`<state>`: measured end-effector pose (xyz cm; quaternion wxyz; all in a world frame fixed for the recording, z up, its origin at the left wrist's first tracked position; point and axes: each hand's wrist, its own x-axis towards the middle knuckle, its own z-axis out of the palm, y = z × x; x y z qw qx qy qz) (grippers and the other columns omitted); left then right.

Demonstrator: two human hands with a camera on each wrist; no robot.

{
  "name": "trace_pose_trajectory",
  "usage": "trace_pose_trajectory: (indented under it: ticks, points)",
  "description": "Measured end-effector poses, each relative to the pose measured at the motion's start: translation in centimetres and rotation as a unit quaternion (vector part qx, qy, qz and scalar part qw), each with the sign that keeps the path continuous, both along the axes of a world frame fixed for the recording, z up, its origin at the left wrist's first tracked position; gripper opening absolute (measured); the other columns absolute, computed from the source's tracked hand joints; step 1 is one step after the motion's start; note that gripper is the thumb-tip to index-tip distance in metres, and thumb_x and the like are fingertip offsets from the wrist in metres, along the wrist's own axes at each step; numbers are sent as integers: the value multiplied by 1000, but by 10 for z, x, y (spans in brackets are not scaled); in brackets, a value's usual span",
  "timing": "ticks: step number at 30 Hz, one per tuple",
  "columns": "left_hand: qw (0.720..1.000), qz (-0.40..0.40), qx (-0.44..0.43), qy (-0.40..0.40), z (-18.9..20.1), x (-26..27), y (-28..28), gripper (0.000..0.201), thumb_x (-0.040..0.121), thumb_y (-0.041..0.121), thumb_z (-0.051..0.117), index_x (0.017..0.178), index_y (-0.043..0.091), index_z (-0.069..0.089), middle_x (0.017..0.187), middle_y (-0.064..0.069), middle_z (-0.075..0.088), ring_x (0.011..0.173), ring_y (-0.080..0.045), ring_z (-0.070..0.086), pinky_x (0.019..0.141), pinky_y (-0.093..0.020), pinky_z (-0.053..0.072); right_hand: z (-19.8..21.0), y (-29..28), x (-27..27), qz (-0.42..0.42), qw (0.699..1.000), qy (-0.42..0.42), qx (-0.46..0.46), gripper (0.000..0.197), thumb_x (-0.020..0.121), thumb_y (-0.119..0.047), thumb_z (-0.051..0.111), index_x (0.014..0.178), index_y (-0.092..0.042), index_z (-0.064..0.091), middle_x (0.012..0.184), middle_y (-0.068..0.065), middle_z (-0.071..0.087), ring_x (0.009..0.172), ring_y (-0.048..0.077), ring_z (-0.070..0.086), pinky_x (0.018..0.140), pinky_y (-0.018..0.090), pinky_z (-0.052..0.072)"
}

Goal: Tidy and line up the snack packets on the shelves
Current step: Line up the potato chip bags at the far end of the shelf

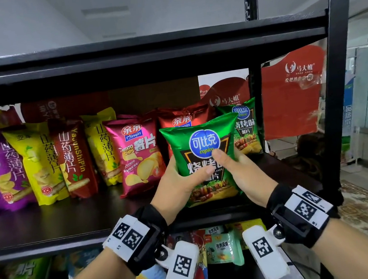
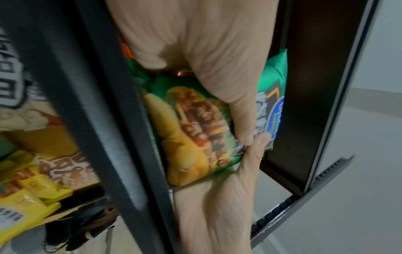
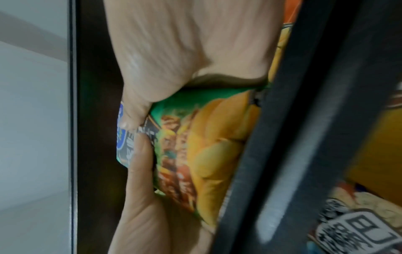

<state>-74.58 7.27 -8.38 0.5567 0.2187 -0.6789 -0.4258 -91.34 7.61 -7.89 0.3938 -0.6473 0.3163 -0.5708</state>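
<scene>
Left hand (image 1: 179, 182) and right hand (image 1: 246, 173): both clasp green packet (image 1: 204, 160), upright before red packet (image 1: 185, 120), likely for lining up on shelf (image 1: 72, 219)

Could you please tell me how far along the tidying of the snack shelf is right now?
Mostly done: the purple, yellow, red and pink packets stand in a row. In hand: both hands, left hand and right hand, grip a green packet. Left: setting it by the second green packet.

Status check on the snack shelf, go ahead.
Left hand and right hand both grip the shiny green foil chip bag, upright at shelf front. Matching green bag and red foil bag stand behind.
</scene>
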Motion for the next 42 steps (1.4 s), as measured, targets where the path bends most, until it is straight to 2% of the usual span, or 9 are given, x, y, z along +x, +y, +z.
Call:
trace_pose_trajectory:
  ticks: [2, 4, 10, 13, 18, 25, 33, 38, 42]
  points:
    - [1000, -10, 25, -6, -7, 2, -3, 59, 79, 22, 82, 131, 24, 55, 123, 1, 72, 114, -15, 68, 91, -24, 54, -10, -4, -1, 10, 1000, 12, 2, 51, 74, -59, 72, 120, -46, 53, 118, -22, 68, 110, -2, 63, 85, 11, 50]
    - [999, -13, 36, -5, -10, 3, -6, 64, 80, 20, 84, 135, 22, 52, 126, -1, 70, 117, -18, 67, 94, -27, 54, -15, -9, -2, 16, 1000, 16, 1, 52, 76, -51, 72, 123, -42, 52, 120, -17, 69, 112, 3, 64, 90, 18, 51]
    - [996, -53, 69, 14, -15, 7, -11, 67, 77, 8, 85, 135, 14, 50, 124, -12, 70, 114, -33, 68, 92, -47, 58, -18, -11, -5, 52, 999, -9, 9, 48, 79, -25, 74, 123, -25, 55, 116, -4, 72, 106, 12, 69, 80, 18, 54]
    - [994, -68, 82, 22, -15, 8, -8, 64, 76, 8, 83, 132, 14, 51, 121, -11, 72, 109, -30, 71, 80, -37, 61, -19, -9, -6, 57, 998, -25, 13, 49, 75, -25, 77, 121, -20, 58, 112, 1, 74, 102, 16, 71, 78, 22, 55]
    - [998, -22, 56, -4, -13, 9, 0, 66, 75, 15, 84, 133, 16, 52, 119, -3, 73, 108, -20, 71, 82, -26, 58, -17, -4, -7, 48, 998, -24, 15, 57, 74, -35, 78, 124, -17, 59, 117, 4, 72, 109, 21, 68, 88, 32, 56]
    - [999, -6, 44, -9, -12, 11, 5, 67, 76, 17, 82, 135, 12, 51, 120, -6, 73, 110, -23, 70, 86, -28, 58, -16, 2, -7, 40, 999, -17, 0, 62, 73, -38, 79, 127, -14, 59, 120, 7, 70, 113, 26, 66, 100, 51, 50]
    - [998, -34, 46, -19, -12, 16, 6, 60, 79, 7, 79, 133, 16, 52, 122, -6, 72, 113, -24, 69, 88, -29, 57, -15, 4, -8, 60, 998, -21, 6, 66, 68, -30, 82, 127, -13, 57, 118, 8, 71, 110, 26, 68, 91, 38, 55]
    - [998, -35, 54, -21, -12, 16, 6, 74, 74, 6, 81, 139, 12, 45, 126, -9, 69, 115, -27, 68, 95, -41, 57, -14, 6, -9, 65, 997, -32, 8, 59, 68, -28, 82, 121, -18, 59, 112, 4, 73, 104, 21, 70, 81, 29, 56]
    - [997, -41, 65, -18, -13, 18, 6, 79, 70, 3, 83, 138, 11, 44, 125, -9, 70, 113, -26, 69, 89, -35, 58, -13, 7, -9, 72, 997, -38, 15, 64, 67, -22, 83, 124, -15, 56, 110, 4, 74, 101, 21, 71, 79, 29, 57]
